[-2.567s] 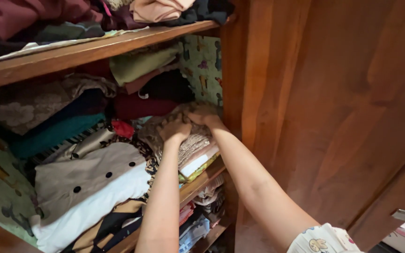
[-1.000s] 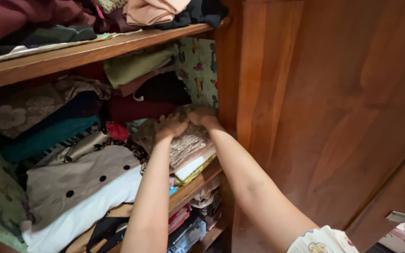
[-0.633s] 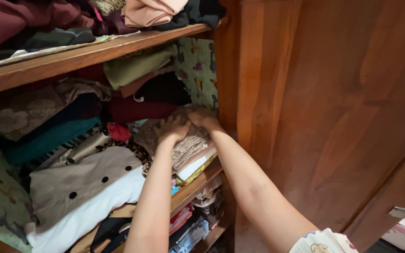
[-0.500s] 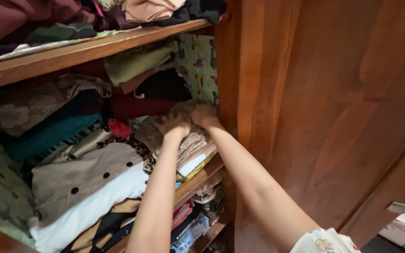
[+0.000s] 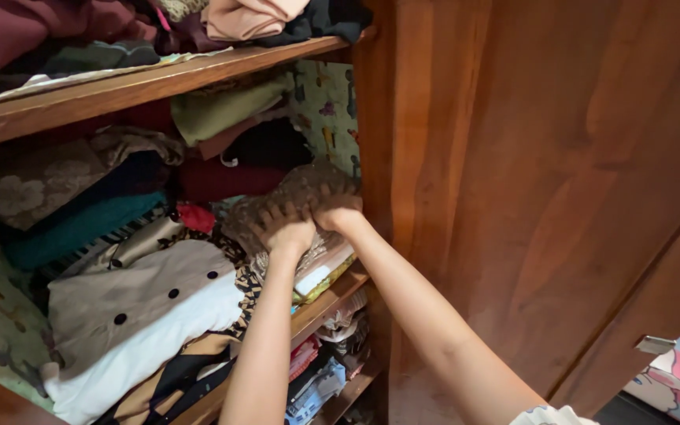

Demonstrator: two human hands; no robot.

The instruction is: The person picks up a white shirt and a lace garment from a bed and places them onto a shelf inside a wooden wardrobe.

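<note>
Both my hands reach into the middle shelf of a wooden wardrobe. My left hand [image 5: 283, 227] and my right hand [image 5: 338, 212] grip a folded brown patterned cloth [image 5: 301, 185] and hold its near edge lifted off a stack of folded clothes [image 5: 326, 264] at the shelf's right end. The fingers of both hands curl under the cloth's edge. To the left of the stack lies a beige garment with black buttons [image 5: 151, 295] over a white one.
The upper shelf board [image 5: 143, 79] carries pink, maroon and dark clothes. Teal, maroon, olive and black folded clothes fill the back of the middle shelf. The wardrobe's open wooden door [image 5: 560, 181] stands at my right. A lower shelf [image 5: 332, 370] holds more clothes.
My hands, pressed flat on the stack before, have curled under the brown cloth and raised its near edge toward me.
</note>
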